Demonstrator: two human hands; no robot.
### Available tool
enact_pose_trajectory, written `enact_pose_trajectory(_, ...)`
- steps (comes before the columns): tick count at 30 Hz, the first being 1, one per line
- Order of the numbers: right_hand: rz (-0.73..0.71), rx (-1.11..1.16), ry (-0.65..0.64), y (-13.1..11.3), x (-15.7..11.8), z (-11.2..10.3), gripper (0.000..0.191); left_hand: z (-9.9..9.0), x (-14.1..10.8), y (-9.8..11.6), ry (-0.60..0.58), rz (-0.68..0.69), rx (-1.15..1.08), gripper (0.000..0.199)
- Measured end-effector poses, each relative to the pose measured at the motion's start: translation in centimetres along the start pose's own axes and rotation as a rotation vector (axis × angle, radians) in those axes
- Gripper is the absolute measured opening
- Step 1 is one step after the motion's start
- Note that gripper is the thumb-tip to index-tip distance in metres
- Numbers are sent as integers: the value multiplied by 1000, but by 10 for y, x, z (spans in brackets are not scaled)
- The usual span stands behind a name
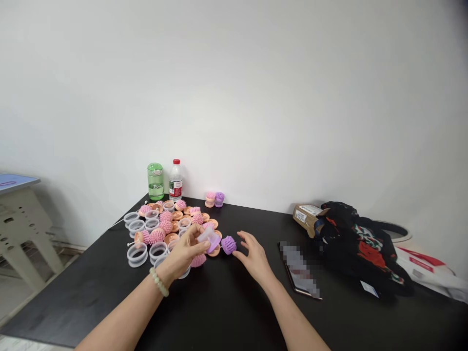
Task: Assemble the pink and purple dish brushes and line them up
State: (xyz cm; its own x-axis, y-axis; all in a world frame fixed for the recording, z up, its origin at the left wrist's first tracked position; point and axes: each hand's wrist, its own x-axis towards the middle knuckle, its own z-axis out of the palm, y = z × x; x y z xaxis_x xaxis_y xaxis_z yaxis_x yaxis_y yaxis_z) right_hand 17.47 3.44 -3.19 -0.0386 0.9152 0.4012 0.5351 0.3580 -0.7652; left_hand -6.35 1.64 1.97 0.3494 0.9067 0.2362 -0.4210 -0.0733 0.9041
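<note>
My left hand (187,251), with a beaded bracelet at the wrist, is closed around a translucent cup-shaped piece with a purple rim (211,240). A purple bristled brush head (229,245) is just right of that piece, linked to it by a thin pale stem as far as I can see. My right hand (253,256) has its fingers apart beside the brush head. Its thumb tip is very near the bristles; whether it touches them I cannot tell. Left of my hands lie clear rings (137,261), pink bristled heads (157,236) and orange round bases (177,214).
Two finished-looking brushes, one pink-orange (210,200) and one purple (219,200), stand by the wall. A green bottle (155,187) and a red-capped bottle (176,183) are behind the parts. On the right are a phone (300,272), a cardboard box (308,217) and dark patterned cloth (354,248).
</note>
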Motion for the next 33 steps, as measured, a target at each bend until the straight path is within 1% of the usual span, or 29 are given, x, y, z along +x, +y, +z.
enact_pose_trajectory(2, -87, -7, 47, -11, -2, -5, 37, 2, 0, -3, 10, 39, 93, 33)
enact_pose_trajectory(4, -225, -3, 63, -26, -6, -9, 26, 4, 0, -5, -20, 70, 142, 37)
enact_pose_trajectory(5, -293, 8, 45, -34, -8, -10, 23, 6, 1, -6, -38, 79, 159, 38)
enact_pose_trajectory(7, -366, 45, -34, -46, -14, -9, 29, 8, 0, -6, -54, 100, 196, 37)
enact_pose_trajectory(8, -367, 72, -80, -50, -17, -7, 34, 9, 0, -6, -60, 119, 214, 37)
enact_pose_trajectory(10, -321, 144, -144, -53, -21, -2, 44, 10, -1, -5, -80, 162, 256, 36)
enact_pose_trajectory(13, -217, 270, -200, -50, -23, 4, 52, 9, -3, -4, -126, 193, 347, 45)
enact_pose_trajectory(14, -191, 300, -214, -50, -22, 4, 51, 9, -4, -4, -141, 193, 390, 47)
enact_pose_trajectory(16, -159, 332, -235, -50, -21, 4, 44, 9, -6, -5, -155, 192, 494, 44)
enact_pose_trajectory(18, -142, 350, -252, -53, -20, 3, 36, 9, -7, -7, -133, 195, 591, 40)
enact_pose_trajectory(20, -145, 352, -244, -57, -20, 2, 33, 10, -7, -9, -87, 179, 640, 41)
enact_pose_trajectory(23, -216, 242, -168, -60, -22, 2, 36, 10, -6, -10, -53, 122, 613, 37)
enact_pose_trajectory(25, -270, 153, -121, -59, -24, 1, 45, 9, -4, -11, -50, 102, 557, 37)
enact_pose_trajectory(27, -276, 149, -103, -57, -24, 0, 63, 9, -3, -11, -51, 102, 516, 39)
enact_pose_trajectory(28, -263, 165, -113, -56, -23, 0, 68, 10, -3, -10, -55, 103, 508, 40)
enact_pose_trajectory(29, -244, 175, -130, -56, -22, -1, 66, 10, -3, -10, -61, 101, 509, 41)
enact_pose_trajectory(32, -202, 167, -195, -57, -20, -3, 36, 10, -4, -11, -70, 91, 538, 42)
enact_pose_trajectory(33, -188, 171, -202, -58, -20, -4, 32, 10, -4, -11, -66, 90, 550, 42)
